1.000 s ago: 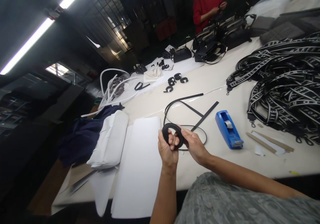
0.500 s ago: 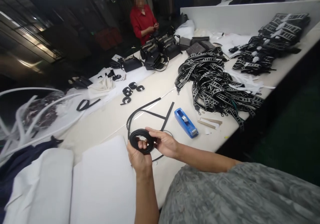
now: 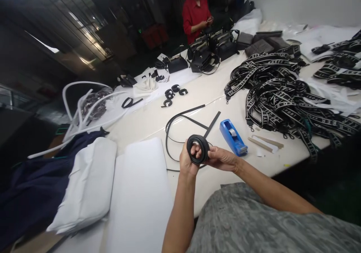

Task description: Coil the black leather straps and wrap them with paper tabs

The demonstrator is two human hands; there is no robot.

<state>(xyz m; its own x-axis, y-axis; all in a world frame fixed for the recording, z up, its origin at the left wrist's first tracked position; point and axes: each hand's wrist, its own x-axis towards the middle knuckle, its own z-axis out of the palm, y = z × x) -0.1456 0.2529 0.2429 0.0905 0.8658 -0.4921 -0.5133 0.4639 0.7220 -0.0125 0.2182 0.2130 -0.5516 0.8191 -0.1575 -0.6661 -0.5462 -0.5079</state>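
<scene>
Both my hands hold a coil of black strap just above the white table. My left hand grips the coil from below, thumb through its middle. My right hand closes on the coil's right side. The strap's loose tail runs out from the coil and lies in loops on the table in front of my hands. A blue tape dispenser stands just right of my right hand.
A big pile of black-and-white printed straps fills the right of the table. White foam sheets and a folded white bundle lie left. Small strap rolls and black bags sit farther back, where a person in red stands.
The coil has grown tighter and thicker in my hands, with less loose strap on the table. My head has swung, shifting the view right and then back left.
</scene>
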